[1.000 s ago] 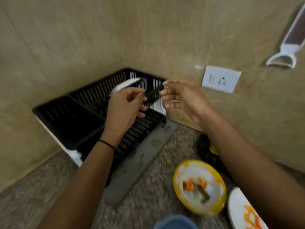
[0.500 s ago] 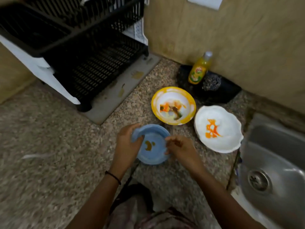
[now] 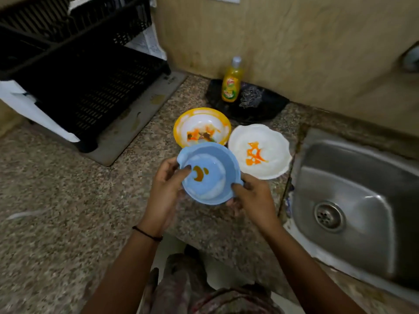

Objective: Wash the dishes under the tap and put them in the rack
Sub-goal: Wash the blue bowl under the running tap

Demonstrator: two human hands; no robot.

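A light blue bowl [image 3: 209, 173] with a brown-orange smear inside is lifted off the granite counter and tilted toward me. My left hand [image 3: 166, 191] grips its left rim, thumb inside the bowl. My right hand [image 3: 251, 196] grips its right rim and underside. Behind it sit a yellow-rimmed bowl [image 3: 201, 125] with food scraps and a white scalloped plate [image 3: 260, 150] smeared orange. The black dish rack [image 3: 74, 71] stands at the upper left. The steel sink [image 3: 358, 200] is at the right; the tap is out of view.
A yellow dish-soap bottle [image 3: 231, 82] and a steel scrubber [image 3: 250, 96] stand on a black tray [image 3: 267, 107] against the wall. A grey drip mat [image 3: 140, 114] lies under the rack. The speckled granite counter [image 3: 68, 200] spreads to the left.
From the rack, both hands came down to the blue bowl on the counter. They have since lifted it and tilted it toward me.
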